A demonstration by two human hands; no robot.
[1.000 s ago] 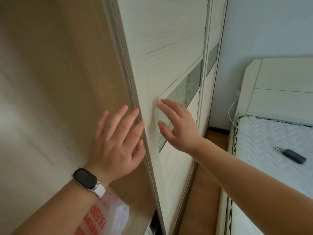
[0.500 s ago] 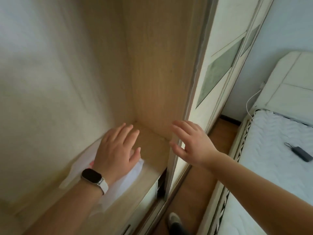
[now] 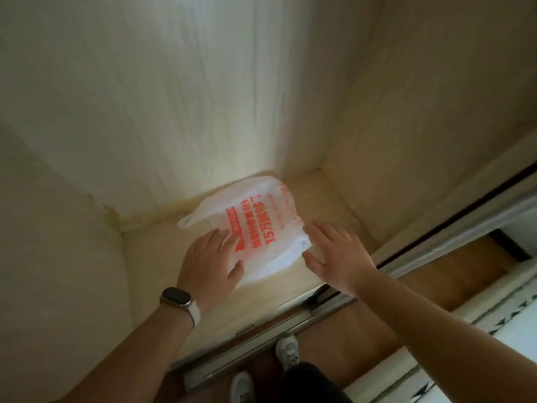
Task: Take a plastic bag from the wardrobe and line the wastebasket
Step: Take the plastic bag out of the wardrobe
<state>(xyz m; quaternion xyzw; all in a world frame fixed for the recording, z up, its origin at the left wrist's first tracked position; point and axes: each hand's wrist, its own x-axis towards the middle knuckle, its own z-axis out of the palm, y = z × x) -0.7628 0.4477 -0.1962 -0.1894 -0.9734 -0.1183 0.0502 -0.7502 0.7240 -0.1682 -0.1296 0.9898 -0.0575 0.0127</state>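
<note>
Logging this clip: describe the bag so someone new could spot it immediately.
Look inside the open wardrobe, down at its pale wooden floor. Between the left hand and right hand lies the plastic bag, flat, white, with red-orange print, the only loose item there.

head view, steeply downward, close to wardrobe floor (image 3: 232,309)

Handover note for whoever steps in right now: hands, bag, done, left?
Left hand: open, palm down, fingers on the near-left part of the plastic bag; not gripping it.
Right hand: open, fingers spread at the bag's right edge; contact unclear.
Bag: white with red print, lying flat on the wardrobe floor, near the back wall.
Done: wardrobe open, bag reached.
Left: grasp and lift the bag out, then line the wastebasket, which is not in view.
</note>
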